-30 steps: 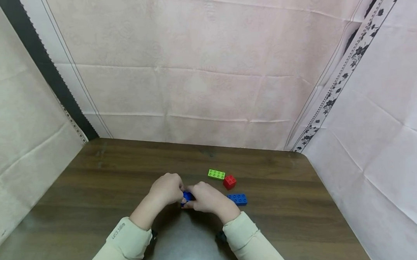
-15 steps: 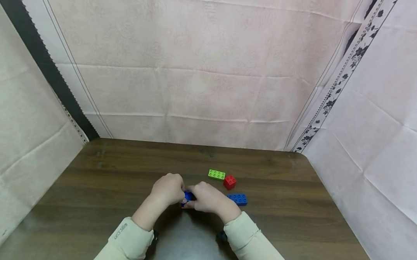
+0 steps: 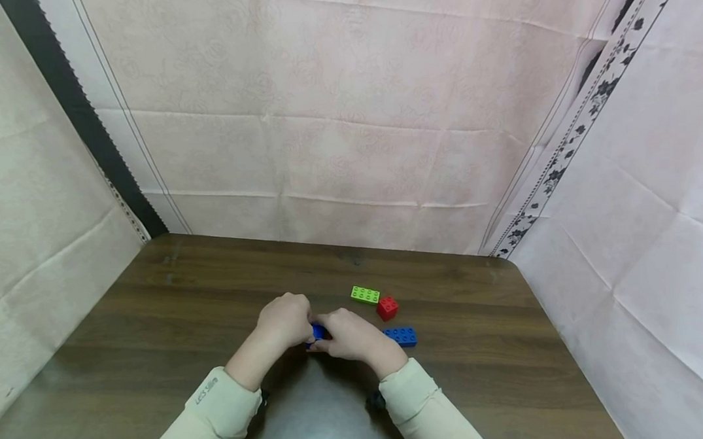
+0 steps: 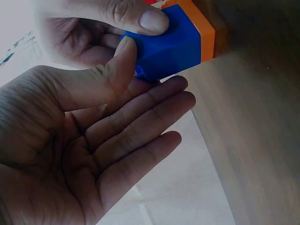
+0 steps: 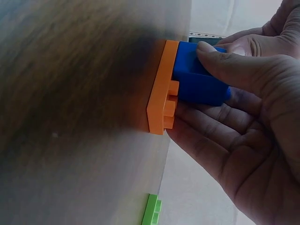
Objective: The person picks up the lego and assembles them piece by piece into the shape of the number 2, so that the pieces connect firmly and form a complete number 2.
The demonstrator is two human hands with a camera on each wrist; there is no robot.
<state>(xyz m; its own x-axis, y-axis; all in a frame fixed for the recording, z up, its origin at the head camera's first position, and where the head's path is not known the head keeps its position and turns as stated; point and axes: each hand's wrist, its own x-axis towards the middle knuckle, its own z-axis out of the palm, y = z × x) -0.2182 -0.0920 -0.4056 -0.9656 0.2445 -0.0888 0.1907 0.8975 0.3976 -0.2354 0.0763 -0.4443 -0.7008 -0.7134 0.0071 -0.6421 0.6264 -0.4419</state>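
In the head view, both hands meet around a blue toy building brick (image 3: pixel 318 332) at the middle of the table. The brick sits on one end of a thin orange brick (image 5: pixel 159 93), whose bare studs show beside it in the right wrist view. My left hand (image 3: pixel 282 321) pinches the blue brick at its studded side between thumb and index finger, with the other fingers stretched out below. From the opposite side, my right hand (image 3: pixel 350 334) grips it, thumb on its face and fingers behind. The fingers hide part of the brick.
Right of the hands lie a second blue brick (image 3: pixel 400 336), partly behind the right wrist, a red brick (image 3: pixel 387 307) and a lime green brick (image 3: pixel 364 294). The brown wooden table (image 3: pixel 212 271) ends at a pale cloth (image 3: pixel 325 148) hung behind it; more cloth hangs at both sides.
My left hand has shifted slightly to the right, and a bit less of the blue brick shows between the hands. The loose bricks have stayed put.
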